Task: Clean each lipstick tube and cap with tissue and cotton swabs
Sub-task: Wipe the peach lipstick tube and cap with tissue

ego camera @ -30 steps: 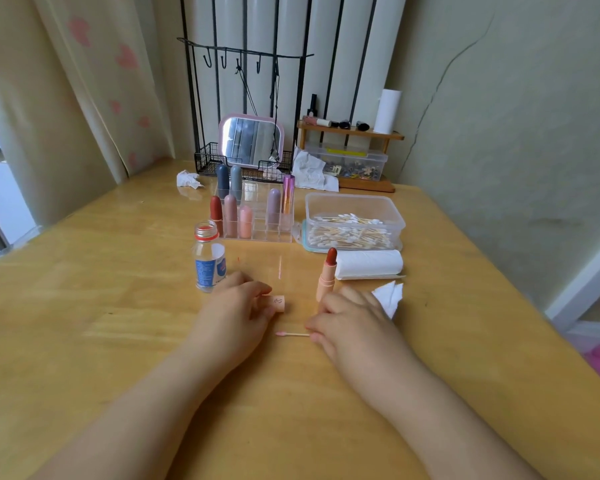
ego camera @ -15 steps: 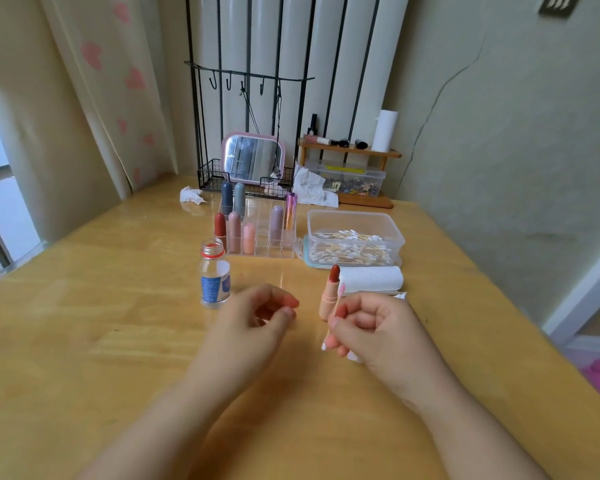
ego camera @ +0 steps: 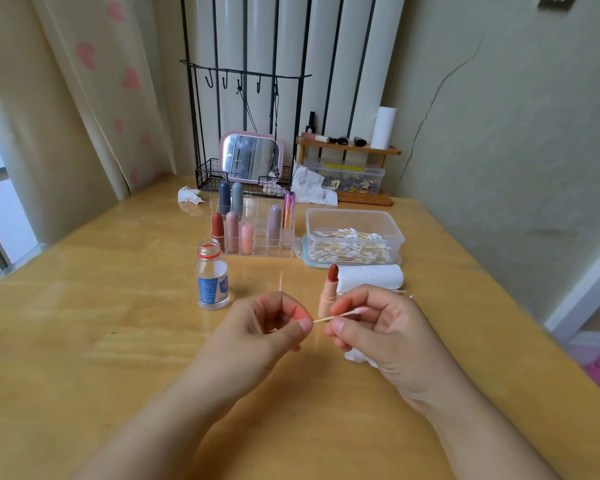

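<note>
Since the earlier picture you have lifted both hands off the table, and the cotton swab [ego camera: 336, 315] now lies between them in the air. Your right hand [ego camera: 385, 327] pinches the swab near its pink tip with curled fingers, and a tissue [ego camera: 359, 356] peeks out under its palm. Your left hand [ego camera: 260, 327] has its fingers curled, with the thumb and forefinger pinched at the swab's other end (whether a cap is inside, I cannot tell). The open lipstick [ego camera: 329, 291] stands upright just behind your hands, near the middle of the table [ego camera: 101, 323], with a small bottle [ego camera: 212, 275] to its left.
</note>
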`<state>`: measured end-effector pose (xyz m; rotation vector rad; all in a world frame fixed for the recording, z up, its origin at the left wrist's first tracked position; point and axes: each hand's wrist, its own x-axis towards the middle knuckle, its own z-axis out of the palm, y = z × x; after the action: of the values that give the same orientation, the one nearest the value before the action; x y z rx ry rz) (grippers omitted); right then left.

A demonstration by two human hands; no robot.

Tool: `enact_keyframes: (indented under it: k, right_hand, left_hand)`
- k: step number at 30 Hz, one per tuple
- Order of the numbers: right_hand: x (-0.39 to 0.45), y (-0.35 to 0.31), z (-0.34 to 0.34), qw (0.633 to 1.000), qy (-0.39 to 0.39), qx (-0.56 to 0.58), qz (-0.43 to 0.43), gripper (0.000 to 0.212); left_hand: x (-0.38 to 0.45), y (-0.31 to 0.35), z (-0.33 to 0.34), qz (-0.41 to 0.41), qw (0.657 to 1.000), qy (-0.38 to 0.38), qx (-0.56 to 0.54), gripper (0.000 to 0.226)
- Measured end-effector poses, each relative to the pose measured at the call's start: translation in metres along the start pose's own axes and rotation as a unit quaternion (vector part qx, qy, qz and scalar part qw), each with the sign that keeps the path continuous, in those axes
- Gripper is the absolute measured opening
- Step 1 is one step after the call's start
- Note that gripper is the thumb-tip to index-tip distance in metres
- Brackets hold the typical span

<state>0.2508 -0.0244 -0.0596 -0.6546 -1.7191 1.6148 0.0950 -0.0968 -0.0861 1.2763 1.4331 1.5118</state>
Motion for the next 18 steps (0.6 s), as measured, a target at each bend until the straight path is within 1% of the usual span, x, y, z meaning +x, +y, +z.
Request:
enact_keyframes:
  k: [6,9,12,15,17,18]
  right_hand:
    - [0.0,0.0,0.002,0.998,0.014,-0.054,-0.004,0.015]
    - [0.001,0.002,0.0,1.0,0.013,-0.016,0.009,0.014]
    - [0.001,0.005,0.002,1.0,-0.013,0.022,0.002,0.01]
    - [0.001,0.009,0.005,0.999,-0.015,0.031,-0.004,0.006]
    - [0.002,0.011,0.002,1.0,0.002,0.016,-0.01,0.008]
    - [0.004,0.011,-0.002,1.0,0.016,0.008,-0.016,0.01]
  left_hand:
    - [0.0,-0.002,0.0,0.021,0.998,0.003,0.066,0.009]
    - [0.0,-0.003,0.002,0.008,0.999,-0.007,0.037,0.012]
    - [-0.002,-0.004,0.004,-0.004,0.999,-0.039,-0.016,0.015]
    - [-0.001,-0.005,0.007,-0.014,0.996,-0.049,-0.069,0.017]
    - [0.0,-0.008,0.009,-0.02,0.996,-0.025,-0.085,0.021]
    - [0.002,-0.01,0.009,-0.019,0.997,0.001,-0.078,0.022]
